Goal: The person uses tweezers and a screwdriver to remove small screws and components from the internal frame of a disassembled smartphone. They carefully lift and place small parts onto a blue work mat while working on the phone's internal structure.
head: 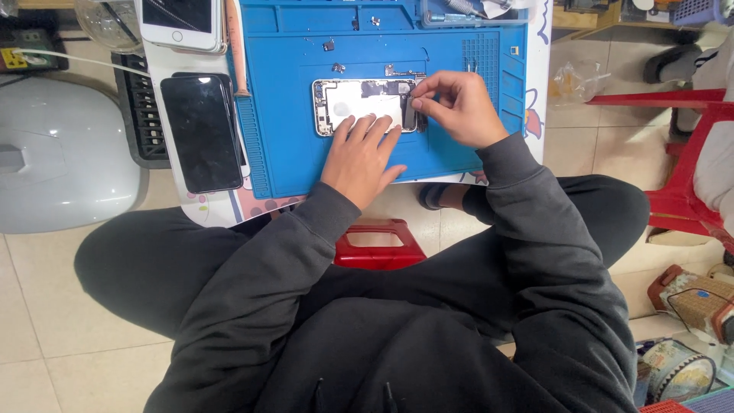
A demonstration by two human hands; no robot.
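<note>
Red stool point(377, 243) at lower centre, between the knees. Above it, the left hand point(361, 157) lies flat, fingers spread, its grip apart, pressing the lower edge of the opened phone point(359, 103) on the blue mat point(306, 145) at centre frame. The right hand point(457, 107) has its grip pinched together on a small dark part point(410, 113) at the phone's right end. A black phone point(201, 131) lies on the worktop point(164, 61) at upper left.

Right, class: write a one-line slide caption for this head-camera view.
Left hand steadies an opened phone on a blue mat while the right hand pinches a small part.
</note>
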